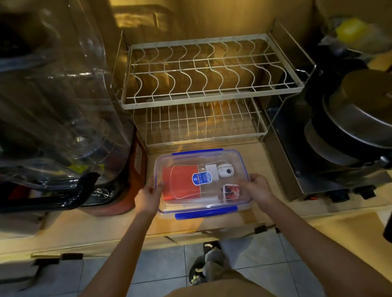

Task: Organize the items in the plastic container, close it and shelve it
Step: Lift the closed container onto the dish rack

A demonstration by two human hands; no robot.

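You can read nothing: the blue label (202,178) on the plastic container's lid (228,156), between your hands, is too blurred.

clear container (200,158), blue clips, red packet (181,182)

A warm yellow light falls on a plain beige wall (227,9) and on a wooden counter (84,228) below it. A white two-level wire dish rack (208,73) stands against the wall, between large clear plastic covers (47,89) on the left and stacked dark metal pots (362,122) on the right. The floor (152,267) has grey square tiles.
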